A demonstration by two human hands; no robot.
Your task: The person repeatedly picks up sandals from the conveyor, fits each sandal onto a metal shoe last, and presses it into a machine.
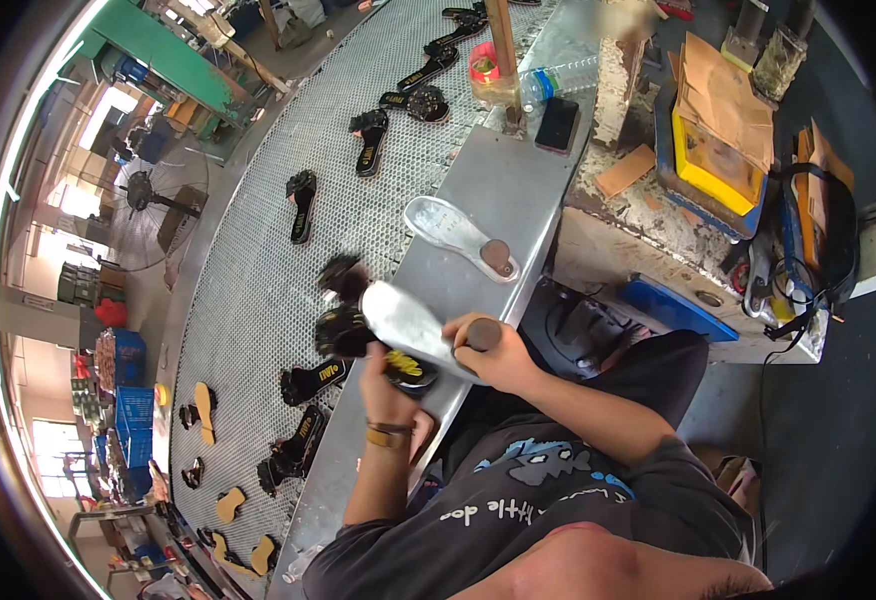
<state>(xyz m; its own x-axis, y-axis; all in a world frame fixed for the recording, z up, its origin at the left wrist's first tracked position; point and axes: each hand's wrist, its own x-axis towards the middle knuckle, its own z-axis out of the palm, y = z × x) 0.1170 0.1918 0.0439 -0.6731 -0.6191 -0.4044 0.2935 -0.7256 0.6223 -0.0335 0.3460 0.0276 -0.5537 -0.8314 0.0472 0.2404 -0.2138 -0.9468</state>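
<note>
Fingers of the right hand (493,352) wrap the brown heel of a grey sole (413,322); the left hand (383,375) clasps a black sandal (373,345) beneath it. At one o'clock, another grey sole (458,235) lies on the metal table (503,180).

Bright daylight from left openings, heavy fisheye bending, dark vignetted rim, slight blur.

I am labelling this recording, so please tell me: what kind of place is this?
Most likely a footwear factory line. Black sandals lie in a row on a long perforated metal conveyor belt, and the left hand and right hand hold a pale grey shoe sole.
</note>
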